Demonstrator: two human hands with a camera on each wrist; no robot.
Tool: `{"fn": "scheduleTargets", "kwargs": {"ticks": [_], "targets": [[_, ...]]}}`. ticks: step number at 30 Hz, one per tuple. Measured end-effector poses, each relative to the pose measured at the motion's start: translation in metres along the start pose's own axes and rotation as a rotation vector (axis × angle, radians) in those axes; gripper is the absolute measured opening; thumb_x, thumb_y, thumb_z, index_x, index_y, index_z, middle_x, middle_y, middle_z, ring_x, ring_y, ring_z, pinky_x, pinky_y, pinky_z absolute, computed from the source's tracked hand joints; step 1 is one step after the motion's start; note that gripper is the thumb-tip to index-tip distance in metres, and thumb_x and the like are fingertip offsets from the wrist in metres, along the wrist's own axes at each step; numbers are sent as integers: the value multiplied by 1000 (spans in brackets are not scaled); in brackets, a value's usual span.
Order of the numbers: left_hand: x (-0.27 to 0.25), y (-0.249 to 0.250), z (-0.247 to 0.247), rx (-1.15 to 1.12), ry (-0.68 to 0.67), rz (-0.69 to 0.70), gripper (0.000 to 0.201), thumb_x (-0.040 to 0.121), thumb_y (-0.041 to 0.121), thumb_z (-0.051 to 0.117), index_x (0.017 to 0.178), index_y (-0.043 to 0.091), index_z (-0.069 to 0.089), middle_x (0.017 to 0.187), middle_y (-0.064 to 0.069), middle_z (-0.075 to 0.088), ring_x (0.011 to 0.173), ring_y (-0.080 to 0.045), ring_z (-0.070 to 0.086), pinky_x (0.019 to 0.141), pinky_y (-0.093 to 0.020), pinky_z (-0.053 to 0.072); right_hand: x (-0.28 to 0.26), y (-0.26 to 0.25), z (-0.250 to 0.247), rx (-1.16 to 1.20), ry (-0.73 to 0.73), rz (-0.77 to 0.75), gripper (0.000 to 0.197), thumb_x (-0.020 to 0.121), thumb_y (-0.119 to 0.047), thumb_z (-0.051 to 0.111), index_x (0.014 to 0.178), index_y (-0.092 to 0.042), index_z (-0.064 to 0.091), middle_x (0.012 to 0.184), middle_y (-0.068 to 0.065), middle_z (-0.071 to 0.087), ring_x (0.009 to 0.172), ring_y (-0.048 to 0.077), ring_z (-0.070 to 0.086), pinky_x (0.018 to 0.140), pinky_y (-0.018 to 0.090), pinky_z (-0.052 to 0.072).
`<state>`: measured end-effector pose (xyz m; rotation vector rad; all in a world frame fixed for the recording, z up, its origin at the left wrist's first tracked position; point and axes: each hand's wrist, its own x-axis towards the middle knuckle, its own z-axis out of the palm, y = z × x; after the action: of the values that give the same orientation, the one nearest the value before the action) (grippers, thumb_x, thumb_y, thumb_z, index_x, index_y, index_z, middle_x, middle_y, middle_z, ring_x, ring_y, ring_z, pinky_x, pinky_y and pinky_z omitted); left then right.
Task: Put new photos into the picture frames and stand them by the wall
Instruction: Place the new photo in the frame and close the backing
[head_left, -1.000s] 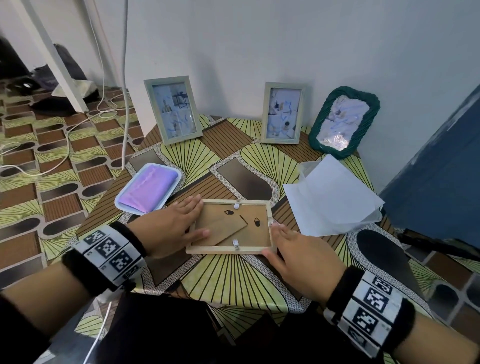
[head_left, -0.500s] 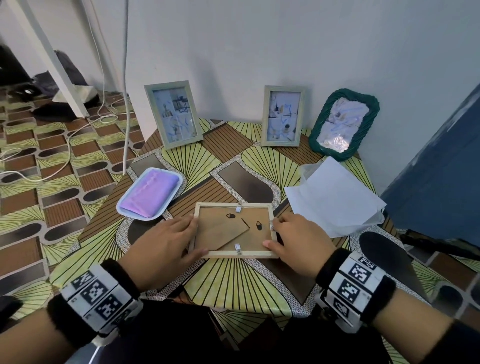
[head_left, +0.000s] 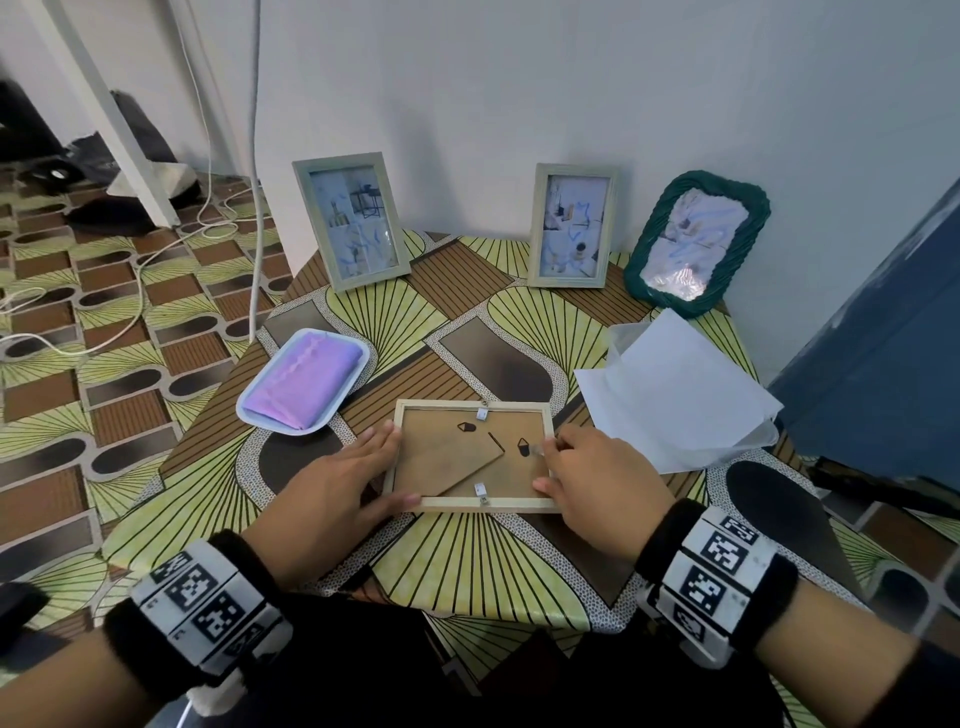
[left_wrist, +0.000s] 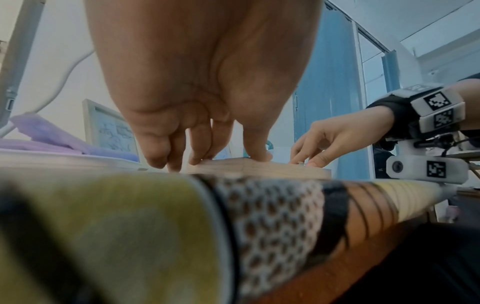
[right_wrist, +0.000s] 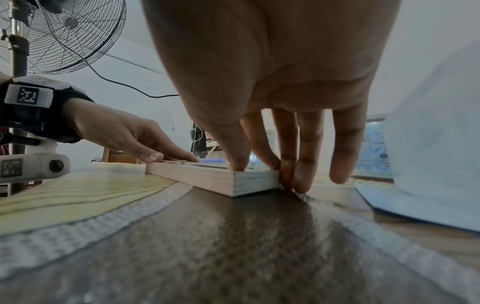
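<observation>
A light wooden picture frame (head_left: 467, 407) lies face down near the table's front edge, its brown backing board (head_left: 452, 462) and folded stand facing up. My left hand (head_left: 384, 467) rests on the frame's left rail with straight fingers, thumb on the near rail. My right hand (head_left: 550, 467) is at the right rail: the thumb presses the near right corner and the index fingertip touches a small metal tab there. In the right wrist view the right hand (right_wrist: 262, 160) has two fingers against the frame's (right_wrist: 207, 176) outer side. The left wrist view shows the left hand (left_wrist: 207, 156) touching the frame's (left_wrist: 259, 170) top.
Two grey-green frames (head_left: 350, 221) (head_left: 574, 226) and a green woven frame (head_left: 696, 241) stand against the wall. White paper sheets (head_left: 675, 384) lie right of the wooden frame, a white tray with purple cloth (head_left: 304, 382) to its left. A blue panel (head_left: 883, 338) bounds the right side.
My left hand slid off the backing board onto the left rail. My right hand moved up along the right rail, and its index finger now touches the tab.
</observation>
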<state>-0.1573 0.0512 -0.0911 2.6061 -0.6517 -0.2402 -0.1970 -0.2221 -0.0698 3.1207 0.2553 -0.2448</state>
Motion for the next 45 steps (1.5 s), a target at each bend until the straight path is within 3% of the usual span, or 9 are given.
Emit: {"fn": "scheduleTargets", "kwargs": {"ticks": [8,14,20,25,31,34,38,42,45], "targets": [[0,1,-3,-72,-10,-25,79,88,50,63,153,23,29,159,15,15,145,4,9,113,-10,7,1,4,0,17,-1,-14,44,100,-44,42,136,-21,50,127,-1,53,117,20,49,88,32,43],[-2,4,2,-15,-71,-7,72,96,50,50,156,29,17,162,10,2,148,-2,0,117,-19,9,1,5,-1,25,3,-19,43,99,-44,42,136,-23,50,127,-2,53,117,18,48,86,30,42],[0,2,-6,12,-48,22,68,90,56,56,151,35,33,162,7,13,148,-4,12,118,-20,13,2,6,-1,31,-1,-15,46,99,-45,42,138,-21,49,126,-2,53,117,18,50,88,30,43],[1,5,-5,184,-84,38,70,93,61,42,155,33,22,164,6,6,151,-11,-4,120,-30,16,0,9,-1,80,18,-27,46,98,-48,44,139,-27,49,125,-4,55,115,16,51,85,29,44],[18,7,-16,326,-213,236,91,82,80,17,156,32,-3,161,7,-14,147,-10,-22,119,-28,-6,-3,16,-4,221,63,-4,43,95,-52,47,132,-34,57,118,-6,58,105,12,55,81,30,47],[46,6,-24,340,-289,212,87,87,75,25,157,29,0,164,4,-5,150,-13,-11,120,-31,-4,-11,14,-2,205,94,1,48,92,-57,46,132,-33,58,112,-9,58,100,12,55,74,29,46],[73,7,-37,380,-321,248,75,93,63,43,155,30,19,163,8,14,150,-14,17,123,-37,17,-22,10,0,103,60,-28,58,82,-66,54,130,-33,56,107,-10,56,100,13,55,68,29,43],[69,6,-38,487,-446,275,111,71,90,41,157,27,8,164,8,1,150,-14,8,122,-38,17,-22,12,1,58,44,-19,52,86,-55,60,131,-31,54,112,-8,57,104,16,56,71,30,42],[53,1,-32,540,-420,298,129,58,99,37,156,27,-5,163,10,-10,149,-13,3,121,-35,16,-17,17,-1,96,49,4,44,91,-41,60,132,-30,54,109,-5,60,102,18,57,69,30,42]]}}
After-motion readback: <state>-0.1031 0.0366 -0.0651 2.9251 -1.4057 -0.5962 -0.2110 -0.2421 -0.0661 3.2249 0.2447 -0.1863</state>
